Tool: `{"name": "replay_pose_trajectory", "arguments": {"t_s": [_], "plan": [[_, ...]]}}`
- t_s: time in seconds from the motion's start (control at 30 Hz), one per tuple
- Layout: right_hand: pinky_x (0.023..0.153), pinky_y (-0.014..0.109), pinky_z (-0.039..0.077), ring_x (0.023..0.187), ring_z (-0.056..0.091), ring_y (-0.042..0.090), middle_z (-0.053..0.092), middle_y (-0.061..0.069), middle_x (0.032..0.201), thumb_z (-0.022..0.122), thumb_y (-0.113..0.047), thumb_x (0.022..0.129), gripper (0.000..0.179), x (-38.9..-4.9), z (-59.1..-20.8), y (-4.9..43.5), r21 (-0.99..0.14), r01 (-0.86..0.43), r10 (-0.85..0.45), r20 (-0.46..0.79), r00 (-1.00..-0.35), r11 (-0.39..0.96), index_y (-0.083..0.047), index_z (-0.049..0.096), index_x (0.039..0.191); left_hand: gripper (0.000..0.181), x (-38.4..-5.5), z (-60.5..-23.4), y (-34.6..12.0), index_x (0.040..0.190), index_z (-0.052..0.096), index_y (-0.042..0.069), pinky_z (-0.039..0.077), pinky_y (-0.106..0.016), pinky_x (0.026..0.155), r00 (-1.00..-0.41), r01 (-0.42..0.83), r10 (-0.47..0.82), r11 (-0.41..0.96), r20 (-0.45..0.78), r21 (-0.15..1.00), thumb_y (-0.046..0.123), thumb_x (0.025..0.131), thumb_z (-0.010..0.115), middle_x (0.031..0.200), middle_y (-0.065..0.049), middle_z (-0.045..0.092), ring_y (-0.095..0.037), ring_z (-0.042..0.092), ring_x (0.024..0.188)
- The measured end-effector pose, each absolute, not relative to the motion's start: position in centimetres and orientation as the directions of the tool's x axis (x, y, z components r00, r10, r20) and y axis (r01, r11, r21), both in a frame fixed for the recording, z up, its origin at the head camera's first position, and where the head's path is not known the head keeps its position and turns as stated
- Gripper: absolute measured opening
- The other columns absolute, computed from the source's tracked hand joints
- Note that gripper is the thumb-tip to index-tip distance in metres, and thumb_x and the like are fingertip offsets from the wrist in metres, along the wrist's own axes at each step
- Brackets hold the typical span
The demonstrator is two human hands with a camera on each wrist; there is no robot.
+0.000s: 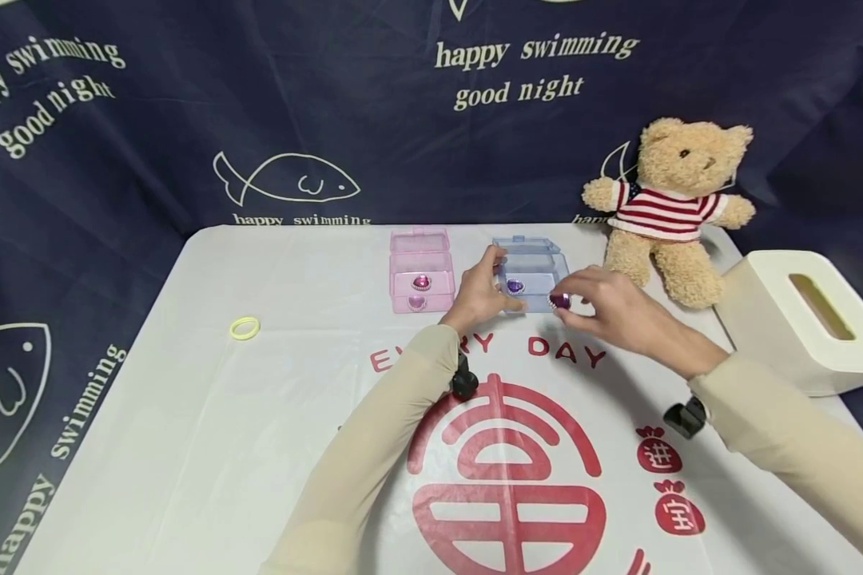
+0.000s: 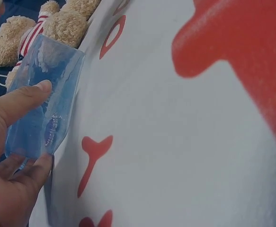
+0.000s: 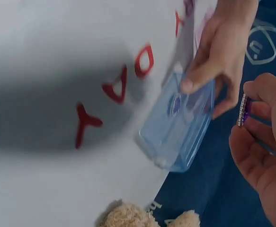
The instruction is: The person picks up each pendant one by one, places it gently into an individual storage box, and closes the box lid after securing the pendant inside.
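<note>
My left hand (image 1: 480,294) grips the left side of an open clear blue plastic box (image 1: 535,262); in the left wrist view its thumb (image 2: 44,86) lies over the box. Inside that box, toward the left, is a violet gem (image 1: 515,286) with a pale beaded rim. Between thumb and fingertips, my right hand (image 1: 611,307) pinches a dark purple gem (image 3: 244,109) edged with sparkling beads. From the head view this gem appears at the box's front right corner; the right wrist view shows it apart from the box.
Left of the blue box stands an open pink box (image 1: 400,281) with a red gem (image 1: 421,282) and a pink gem (image 1: 417,303). A yellow ring (image 1: 244,328) lies farther left. Behind my right hand sits a teddy bear (image 1: 669,180), beside a white tissue box (image 1: 762,319).
</note>
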State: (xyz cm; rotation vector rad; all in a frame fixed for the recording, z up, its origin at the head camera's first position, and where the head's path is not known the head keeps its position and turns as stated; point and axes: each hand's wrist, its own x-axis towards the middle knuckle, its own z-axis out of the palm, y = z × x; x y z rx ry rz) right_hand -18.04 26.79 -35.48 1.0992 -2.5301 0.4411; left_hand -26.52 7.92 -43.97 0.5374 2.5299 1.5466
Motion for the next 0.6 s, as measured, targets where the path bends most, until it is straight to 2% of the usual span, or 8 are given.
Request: {"name": "replay_pose_trajectory", "arguments": {"t_s": [0.13,0.43,0.6], "plan": [[0.066,0.042,0.054,0.077,0.067,0.026,0.071,0.012,0.084,0.078,-0.002,0.074,0.016,-20.5,-35.8,26.9,-0.162,-0.727,-0.63,0.398,-0.667,0.667,0.001,0.07,0.088,0.086,-26.6,-43.9,7.8,0.136,0.04,0.011,0.04,-0.033,0.111,-0.928,0.228,0.366,0.42,0.067,0.878,0.009,0.065,0.089,0.141,-0.011,0.053,-0.024,0.051,0.13],[0.071,0.043,0.053,0.079,0.066,0.029,0.071,0.014,0.088,0.073,-0.005,0.08,0.011,-24.3,-36.8,26.5,-0.21,-0.618,-0.577,0.226,-0.785,0.758,0.001,0.07,0.09,0.086,-26.5,-43.7,8.0,0.137,0.039,0.012,0.042,-0.033,0.109,-0.927,0.214,0.372,0.412,0.051,0.886,0.008,0.066,0.088,0.141,-0.01,0.052,-0.023,0.05,0.13],[0.067,0.041,0.051,0.073,0.064,0.028,0.072,0.015,0.087,0.072,-0.004,0.08,0.013,-25.7,-37.3,26.3,-0.217,-0.605,-0.585,0.156,-0.796,0.766,0.003,0.07,0.091,0.086,-26.6,-43.8,8.0,0.137,0.039,0.011,0.044,-0.032,0.107,-0.928,0.213,0.368,0.406,0.054,0.889,0.008,0.067,0.088,0.141,-0.012,0.052,-0.023,0.051,0.129]]}}
